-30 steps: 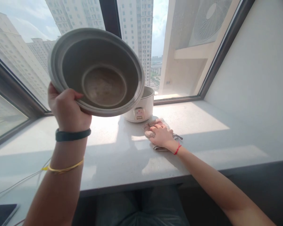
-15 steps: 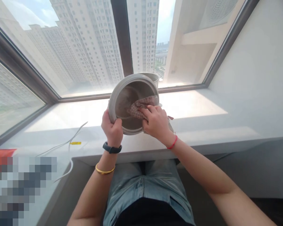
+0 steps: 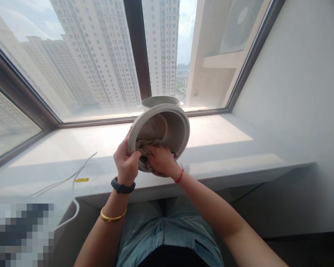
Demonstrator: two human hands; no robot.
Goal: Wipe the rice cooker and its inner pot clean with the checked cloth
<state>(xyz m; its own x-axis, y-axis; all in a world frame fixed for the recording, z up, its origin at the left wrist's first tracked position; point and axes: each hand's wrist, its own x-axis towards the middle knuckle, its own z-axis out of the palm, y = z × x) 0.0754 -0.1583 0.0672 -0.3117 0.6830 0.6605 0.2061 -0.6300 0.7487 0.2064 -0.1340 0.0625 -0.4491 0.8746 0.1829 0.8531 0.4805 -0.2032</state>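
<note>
A round grey pot [image 3: 186, 129] is tipped toward me above the white sill, its wide mouth facing me. My left hand [image 3: 125, 163] grips the left side of its rim, thumb at the front edge and fingers behind, partly hidden. Inside the pot, my right hand [image 3: 161, 160] presses a crumpled brownish cloth [image 3: 150, 143] against the lower left of the inner wall. The fingertips of that hand are partly hidden in the cloth. Directly behind the pot stands another grey, open-topped vessel [image 3: 160, 100], mostly covered from view.
The white window sill [image 3: 217, 144] runs along a dark-framed window [image 3: 136, 44]. A thin white cable [image 3: 64, 181] with a yellow tag [image 3: 81, 180] lies at the left. A plain wall [image 3: 295, 92] rises at the right.
My right hand has moved with the cloth from the pot's right side to its lower left. The pot has turned slightly in my left hand. The camera view has shifted.
</note>
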